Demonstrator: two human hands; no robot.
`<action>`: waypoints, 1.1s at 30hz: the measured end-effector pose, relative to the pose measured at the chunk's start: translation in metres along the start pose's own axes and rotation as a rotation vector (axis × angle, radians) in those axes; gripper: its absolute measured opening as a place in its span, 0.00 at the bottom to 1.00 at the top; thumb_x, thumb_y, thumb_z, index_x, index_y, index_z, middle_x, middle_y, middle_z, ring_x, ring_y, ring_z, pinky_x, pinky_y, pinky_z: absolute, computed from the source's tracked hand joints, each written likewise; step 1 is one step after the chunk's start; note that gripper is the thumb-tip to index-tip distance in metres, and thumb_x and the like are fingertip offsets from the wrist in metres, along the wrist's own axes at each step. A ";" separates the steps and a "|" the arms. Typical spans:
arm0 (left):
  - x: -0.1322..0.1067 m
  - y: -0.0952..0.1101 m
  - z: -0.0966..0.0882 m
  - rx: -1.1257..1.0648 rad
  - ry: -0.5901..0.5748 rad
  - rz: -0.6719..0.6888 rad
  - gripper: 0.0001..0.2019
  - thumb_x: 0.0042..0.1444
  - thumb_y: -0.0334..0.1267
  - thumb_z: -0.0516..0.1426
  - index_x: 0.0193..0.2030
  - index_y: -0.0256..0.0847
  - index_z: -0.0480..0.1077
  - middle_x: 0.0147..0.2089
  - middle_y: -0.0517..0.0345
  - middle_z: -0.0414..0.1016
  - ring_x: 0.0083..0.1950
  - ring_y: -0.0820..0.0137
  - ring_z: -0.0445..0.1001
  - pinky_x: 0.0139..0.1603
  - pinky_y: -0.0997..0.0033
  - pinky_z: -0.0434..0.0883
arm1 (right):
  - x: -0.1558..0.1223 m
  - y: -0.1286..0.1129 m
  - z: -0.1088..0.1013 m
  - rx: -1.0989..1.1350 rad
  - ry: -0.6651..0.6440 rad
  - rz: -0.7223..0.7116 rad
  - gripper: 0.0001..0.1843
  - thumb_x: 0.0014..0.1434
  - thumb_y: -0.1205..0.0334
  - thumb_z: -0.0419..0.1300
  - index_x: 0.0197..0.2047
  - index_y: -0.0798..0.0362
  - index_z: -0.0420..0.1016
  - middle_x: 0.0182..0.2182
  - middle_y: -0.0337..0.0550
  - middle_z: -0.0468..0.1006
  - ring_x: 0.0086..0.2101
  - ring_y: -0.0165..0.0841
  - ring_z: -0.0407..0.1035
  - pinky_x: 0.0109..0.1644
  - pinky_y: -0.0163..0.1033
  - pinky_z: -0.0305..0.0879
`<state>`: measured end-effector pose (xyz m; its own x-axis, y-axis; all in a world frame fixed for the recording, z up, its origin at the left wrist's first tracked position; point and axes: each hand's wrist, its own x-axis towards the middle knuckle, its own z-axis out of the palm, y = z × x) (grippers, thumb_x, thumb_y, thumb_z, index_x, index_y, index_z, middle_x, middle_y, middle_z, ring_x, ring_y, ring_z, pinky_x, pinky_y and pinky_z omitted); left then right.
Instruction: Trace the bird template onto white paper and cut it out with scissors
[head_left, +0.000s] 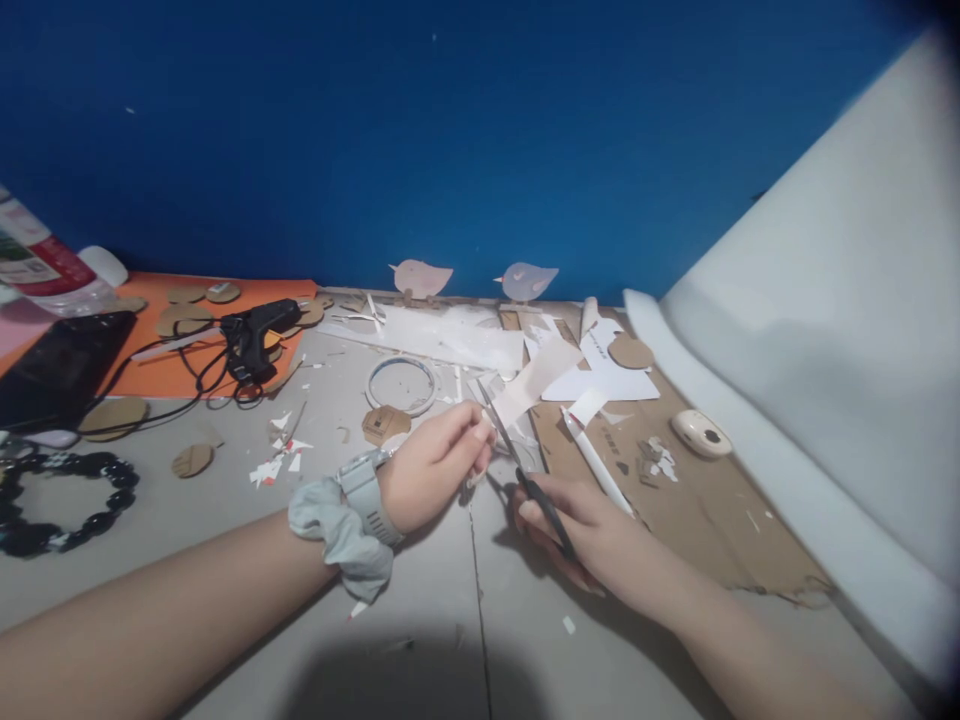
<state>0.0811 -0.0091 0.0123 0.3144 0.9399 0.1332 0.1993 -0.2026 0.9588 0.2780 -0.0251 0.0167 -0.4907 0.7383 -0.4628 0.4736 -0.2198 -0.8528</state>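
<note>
My right hand grips a pair of black-handled scissors, its blades pointing up and to the left. Close to the blades, my left hand pinches a small pale piece of paper; its exact shape is too small to make out. A watch and a pale green scrunchie circle the left wrist. Just beyond the scissors lies a light pink paper strip. A roll of tape and a cut cardboard piece rest beyond the left hand.
Two paper birds, one pink and one bluish, stand by the blue wall. A black glue gun lies on orange paper at left. At right are a cardboard sheet, a white pen and a white oval object.
</note>
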 end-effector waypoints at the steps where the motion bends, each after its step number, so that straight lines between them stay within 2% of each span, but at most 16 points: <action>1: 0.000 0.000 0.000 -0.010 0.001 -0.004 0.13 0.64 0.37 0.43 0.29 0.40 0.59 0.26 0.64 0.62 0.28 0.76 0.62 0.35 0.73 0.61 | 0.000 -0.001 0.000 0.000 -0.002 0.003 0.22 0.59 0.43 0.51 0.27 0.53 0.58 0.13 0.27 0.54 0.12 0.20 0.47 0.15 0.29 0.41; 4: 0.001 -0.001 0.001 -0.049 0.010 -0.015 0.13 0.64 0.38 0.42 0.29 0.40 0.59 0.25 0.64 0.62 0.27 0.76 0.61 0.34 0.73 0.61 | 0.001 -0.003 0.000 0.032 -0.003 -0.001 0.21 0.60 0.45 0.51 0.27 0.53 0.57 0.13 0.26 0.51 0.12 0.19 0.45 0.15 0.28 0.42; 7: 0.001 0.000 0.002 -0.090 0.011 -0.028 0.13 0.64 0.40 0.43 0.29 0.40 0.59 0.25 0.64 0.61 0.26 0.76 0.61 0.33 0.73 0.62 | 0.002 -0.005 0.001 0.071 -0.009 -0.021 0.20 0.60 0.46 0.51 0.27 0.53 0.57 0.13 0.26 0.54 0.12 0.19 0.46 0.15 0.27 0.44; 15: 0.001 0.002 0.002 -0.134 0.044 -0.038 0.14 0.64 0.41 0.44 0.29 0.39 0.59 0.24 0.65 0.62 0.25 0.77 0.61 0.31 0.75 0.62 | 0.003 -0.001 0.001 0.183 -0.086 -0.034 0.19 0.61 0.48 0.51 0.27 0.54 0.58 0.13 0.26 0.55 0.11 0.17 0.48 0.13 0.26 0.40; 19: 0.000 0.003 0.001 -0.102 0.041 -0.036 0.14 0.64 0.40 0.43 0.28 0.39 0.59 0.24 0.65 0.62 0.25 0.77 0.62 0.31 0.75 0.61 | 0.003 0.001 0.000 0.174 -0.087 -0.030 0.20 0.61 0.48 0.51 0.27 0.54 0.57 0.13 0.27 0.55 0.11 0.17 0.49 0.13 0.26 0.39; 33: 0.001 0.006 -0.002 -0.052 -0.005 -0.023 0.15 0.64 0.40 0.44 0.27 0.39 0.59 0.23 0.65 0.61 0.24 0.78 0.61 0.30 0.75 0.62 | 0.002 0.001 -0.003 0.090 -0.062 -0.016 0.20 0.60 0.45 0.51 0.28 0.54 0.59 0.13 0.27 0.56 0.12 0.19 0.50 0.13 0.25 0.44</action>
<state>0.0807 -0.0088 0.0185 0.3150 0.9427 0.1095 0.1584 -0.1660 0.9733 0.2798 -0.0219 0.0154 -0.5433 0.7018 -0.4608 0.3990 -0.2670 -0.8772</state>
